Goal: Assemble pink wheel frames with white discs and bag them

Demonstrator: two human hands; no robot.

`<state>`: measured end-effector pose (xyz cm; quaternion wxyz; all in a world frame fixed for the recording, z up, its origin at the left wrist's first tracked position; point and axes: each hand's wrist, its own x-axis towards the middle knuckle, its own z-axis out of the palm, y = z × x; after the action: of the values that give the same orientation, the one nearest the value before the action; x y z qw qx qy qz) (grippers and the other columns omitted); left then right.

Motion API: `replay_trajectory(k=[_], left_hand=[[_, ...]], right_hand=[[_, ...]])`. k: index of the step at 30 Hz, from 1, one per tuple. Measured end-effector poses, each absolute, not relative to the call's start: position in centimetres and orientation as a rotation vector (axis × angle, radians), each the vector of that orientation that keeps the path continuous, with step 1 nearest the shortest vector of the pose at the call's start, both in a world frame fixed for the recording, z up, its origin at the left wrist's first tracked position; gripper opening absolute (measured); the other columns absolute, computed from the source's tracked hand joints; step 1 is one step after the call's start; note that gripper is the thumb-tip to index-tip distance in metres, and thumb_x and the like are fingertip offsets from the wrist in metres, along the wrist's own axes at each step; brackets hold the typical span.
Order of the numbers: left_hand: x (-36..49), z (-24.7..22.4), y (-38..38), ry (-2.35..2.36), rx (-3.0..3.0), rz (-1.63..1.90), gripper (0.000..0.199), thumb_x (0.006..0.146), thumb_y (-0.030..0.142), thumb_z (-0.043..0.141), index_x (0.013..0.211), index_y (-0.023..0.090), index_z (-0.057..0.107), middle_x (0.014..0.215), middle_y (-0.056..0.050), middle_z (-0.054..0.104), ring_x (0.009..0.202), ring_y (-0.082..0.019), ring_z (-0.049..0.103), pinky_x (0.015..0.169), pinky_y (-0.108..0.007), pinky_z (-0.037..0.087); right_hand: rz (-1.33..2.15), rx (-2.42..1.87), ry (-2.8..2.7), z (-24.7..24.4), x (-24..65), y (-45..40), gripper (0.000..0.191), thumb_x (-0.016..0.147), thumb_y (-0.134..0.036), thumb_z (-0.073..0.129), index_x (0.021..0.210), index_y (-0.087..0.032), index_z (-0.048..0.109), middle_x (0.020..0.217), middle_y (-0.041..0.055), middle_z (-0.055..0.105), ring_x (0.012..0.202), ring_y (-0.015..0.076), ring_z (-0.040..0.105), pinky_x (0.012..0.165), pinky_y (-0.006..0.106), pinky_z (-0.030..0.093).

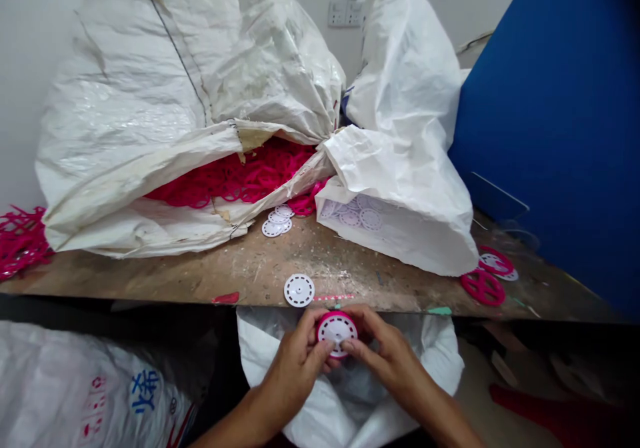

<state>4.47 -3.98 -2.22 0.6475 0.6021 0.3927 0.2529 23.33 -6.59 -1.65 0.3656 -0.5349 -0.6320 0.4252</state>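
Observation:
Between my two hands is a white slotted disc (336, 329) set against a pink plastic ring, whose rim shows around it. My left hand (301, 355) grips its left side, thumb on the white face. On the right side my right hand (379, 343) holds it the same way, thumb near the lower edge. The fingers behind the disc are mostly hidden. Below the hands, an open white woven sack (350, 408) hangs at the table edge. Just beyond them, a loose white disc (299, 291) lies flat near the edge of the worn table (260, 271).
A large white sack (150, 101) holds many pink plastic parts (240, 178). A smaller white bag (400, 228) contains several white discs (370, 219). More discs (277, 221) lie between them. Pink wheels (483, 288) rest at right beside a blue panel (550, 135).

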Motion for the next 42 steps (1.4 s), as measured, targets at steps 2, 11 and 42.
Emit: replay_trajectory(k=[2,11,42], left_hand=[[3.5,-1.6,-4.0,0.908,1.565,0.465,0.036,0.087,0.025,0.052,0.122,0.023,0.050,0.101,-0.005,0.068,0.081,-0.018,0.065,0.071,-0.028,0.051],[-4.5,3.2,4.9,1.433,2.060,0.735,0.021,0.088,0.029,0.049,0.101,0.021,0.065,0.098,-0.003,0.070,0.088,-0.018,0.063,0.078,-0.025,0.046],[4.0,0.3,2.4,0.839,0.850,0.934,0.033,0.085,0.033,0.059,0.114,0.018,0.052,0.108,-0.007,0.064,0.092,-0.017,0.064,0.079,-0.029,0.053]], right_hand=[[1.050,-1.397,-1.699,-1.2,23.4,-5.9,0.032,0.084,-0.035,0.059,0.112,-0.021,0.057,0.090,0.0041,0.064,0.078,0.0172,0.061,0.069,0.027,0.048],[0.221,-1.402,-2.176,-3.3,18.6,-0.3,0.047,0.077,-0.023,0.067,0.123,-0.026,0.057,0.129,0.0094,0.056,0.109,0.0302,0.052,0.087,0.047,0.044],[0.647,-1.370,-1.368,-0.8,19.1,-0.4,0.033,0.086,-0.030,0.056,0.117,-0.026,0.062,0.097,0.0061,0.059,0.082,0.0170,0.058,0.072,0.029,0.051]])
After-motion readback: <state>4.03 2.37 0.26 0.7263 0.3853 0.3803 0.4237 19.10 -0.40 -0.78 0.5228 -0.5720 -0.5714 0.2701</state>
